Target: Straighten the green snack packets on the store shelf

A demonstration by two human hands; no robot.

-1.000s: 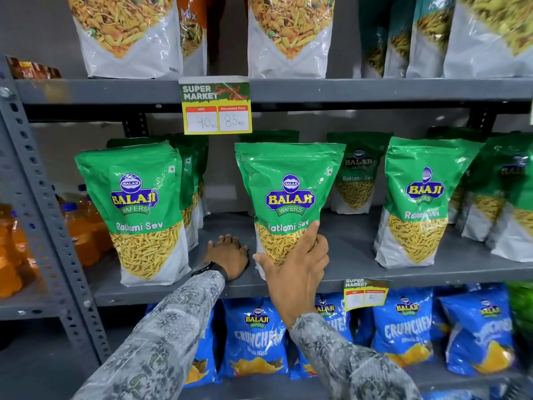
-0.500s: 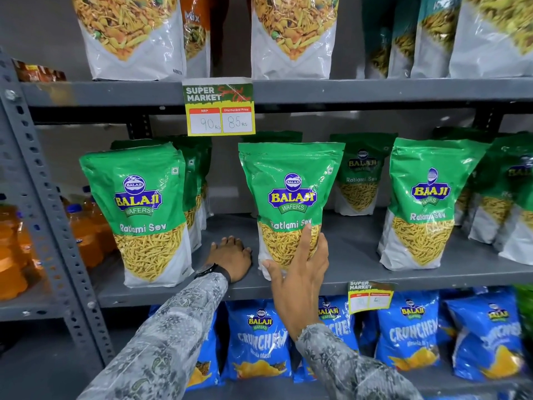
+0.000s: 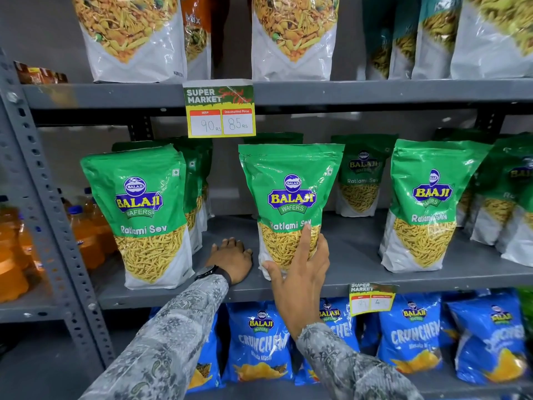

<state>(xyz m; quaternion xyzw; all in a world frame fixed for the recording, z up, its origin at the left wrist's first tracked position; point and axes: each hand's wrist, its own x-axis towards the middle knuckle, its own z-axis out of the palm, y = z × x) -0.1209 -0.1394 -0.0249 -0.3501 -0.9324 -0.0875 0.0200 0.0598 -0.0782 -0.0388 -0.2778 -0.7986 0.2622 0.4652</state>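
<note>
Nearest the camera, two forearms in grey patterned sleeves reach up toward a grey metal shelf. The right hand rests against the lower front of the middle green plastic Balaji Ratlami Sev packet: its fingers lie together and extended up the packet's face, the index tip just under the printed name, while the thumb spreads out to the packet's bottom left corner. The palm is flat on the bag rather than closed around it. The left hand, with a dark wristwatch at the wrist, lies palm down on the bare shelf board just left of that packet, fingers loosely spread and holding nothing.

The middle packet stands upright near the shelf's front edge, long axis vertical, sealed top upward, label facing the camera. A matching left green packet stands on the left, top leaning slightly left, and a right green packet on the right, tilted a little, both facing forward. More green packets stand behind them, farther back on the board.

Below hang blue glossy Crunchem snack packets and a small yellow price tag. Above, a yellow and green price card reads 90 and 85, with white-bottomed mix packets on the top shelf. Orange drink bottles sit at far left
</note>
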